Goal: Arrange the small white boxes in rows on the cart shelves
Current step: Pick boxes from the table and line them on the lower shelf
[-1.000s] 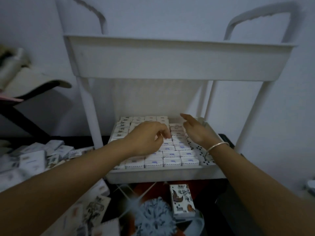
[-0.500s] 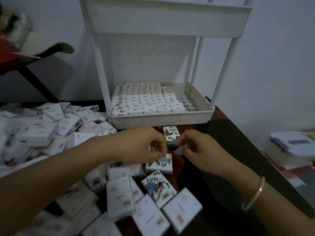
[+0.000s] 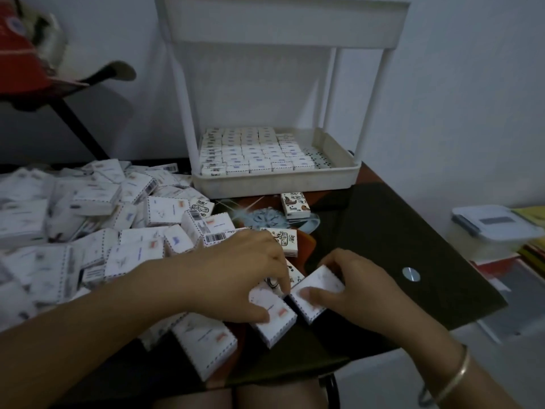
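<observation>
A: While the left hand (image 3: pixel 236 278) grips one small white box (image 3: pixel 272 317) near the desk's front edge, what has the right hand (image 3: pixel 358 286)?

B: Closed on a second box (image 3: pixel 317 292), just beside the first.

A: Progress?

B: Rows fill most of the cart's lower tray (image 3: pixel 277 180); its right strip is bare. A loose heap (image 3: pixel 97 214) covers the desk's left side.

A: Clearance?

B: Dark desk top (image 3: pixel 383 225) lies open toward the tray.

Both forearms were bare, with no sleeves showing up to the frame's edge. The left hand (image 3: pixel 239 278) carried no ring or band. A thin, plain metal bangle (image 3: pixel 448 382) hung loosely round the wrist behind the right hand (image 3: pixel 356 287).
</observation>
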### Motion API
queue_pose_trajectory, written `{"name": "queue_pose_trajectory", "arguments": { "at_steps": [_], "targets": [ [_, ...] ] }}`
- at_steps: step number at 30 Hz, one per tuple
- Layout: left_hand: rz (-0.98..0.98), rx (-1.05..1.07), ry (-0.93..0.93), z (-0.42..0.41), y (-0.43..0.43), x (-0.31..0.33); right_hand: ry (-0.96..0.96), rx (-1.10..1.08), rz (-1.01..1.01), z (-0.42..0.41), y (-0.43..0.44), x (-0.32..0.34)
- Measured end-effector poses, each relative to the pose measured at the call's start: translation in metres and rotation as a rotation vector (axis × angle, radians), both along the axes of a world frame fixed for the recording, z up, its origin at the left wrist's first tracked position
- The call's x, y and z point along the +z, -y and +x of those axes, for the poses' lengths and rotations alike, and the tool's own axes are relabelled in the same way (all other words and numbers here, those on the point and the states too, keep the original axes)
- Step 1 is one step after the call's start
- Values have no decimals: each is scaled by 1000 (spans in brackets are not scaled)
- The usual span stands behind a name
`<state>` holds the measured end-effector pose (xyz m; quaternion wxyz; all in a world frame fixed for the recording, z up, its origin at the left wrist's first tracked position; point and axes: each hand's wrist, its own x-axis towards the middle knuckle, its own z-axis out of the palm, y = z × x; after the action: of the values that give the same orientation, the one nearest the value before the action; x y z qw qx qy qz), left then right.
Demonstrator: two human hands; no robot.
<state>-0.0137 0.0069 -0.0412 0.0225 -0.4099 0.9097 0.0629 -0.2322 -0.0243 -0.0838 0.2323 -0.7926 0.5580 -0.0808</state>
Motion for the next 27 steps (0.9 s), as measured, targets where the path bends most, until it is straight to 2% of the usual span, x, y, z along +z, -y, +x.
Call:
{"name": "queue_pose_trajectory", "arguments": {
  "at_steps": [6, 10, 13, 20, 27],
  "targets": [
    [20, -36, 84, 1, 2, -8, 301, -72, 107, -10, 8, -4],
    [9, -57, 33, -4, 8, -10, 340, -86, 44, -19, 14, -8],
    [37, 11, -78, -14, 14, -14, 363, -66, 11, -27, 21, -6],
    [285, 242, -563, -33, 50, -13, 451, -172, 31, -44, 47, -3],
    [256, 423, -659, -24, 120, 7, 568, -215, -14, -37, 94, 9]
  ]
}}
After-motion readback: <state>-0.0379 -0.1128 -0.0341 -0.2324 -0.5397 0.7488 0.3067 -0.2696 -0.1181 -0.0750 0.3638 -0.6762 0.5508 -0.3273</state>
